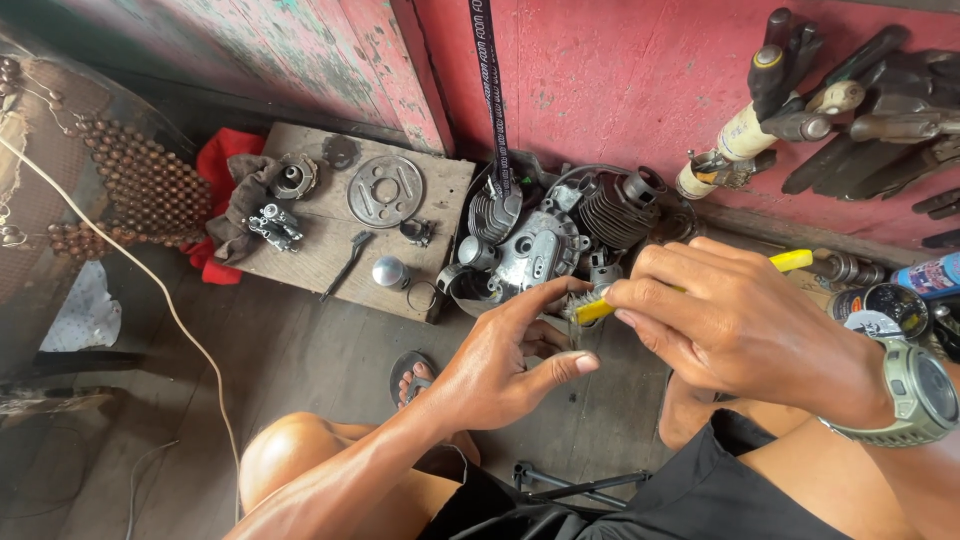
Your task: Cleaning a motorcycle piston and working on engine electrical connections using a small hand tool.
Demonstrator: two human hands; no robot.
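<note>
Yellow brush, a toothbrush-type tool, sits in the right hand, fingers closed round the handle mid-length; bristle end down-left, tail end sticking out up-right past the knuckles, long axis running lower-left to upper-right. Bristle head touches a small dark metal part pinched between thumb and fingers of the left hand, which is closed on it. Part mostly hidden by fingers, shape unclear, can't tell its own axis. Step looks like scrubbing the small part clean, mid-way judging by contact; next move likely needs short strokes along the brush axis and turning the part in the left fingers to expose another face. Relative to the brush: pile of engine parts just behind it, wooden board with a round metal plate off to the left, hanging tools above right on the red wall, wristwatch lower right.
</note>
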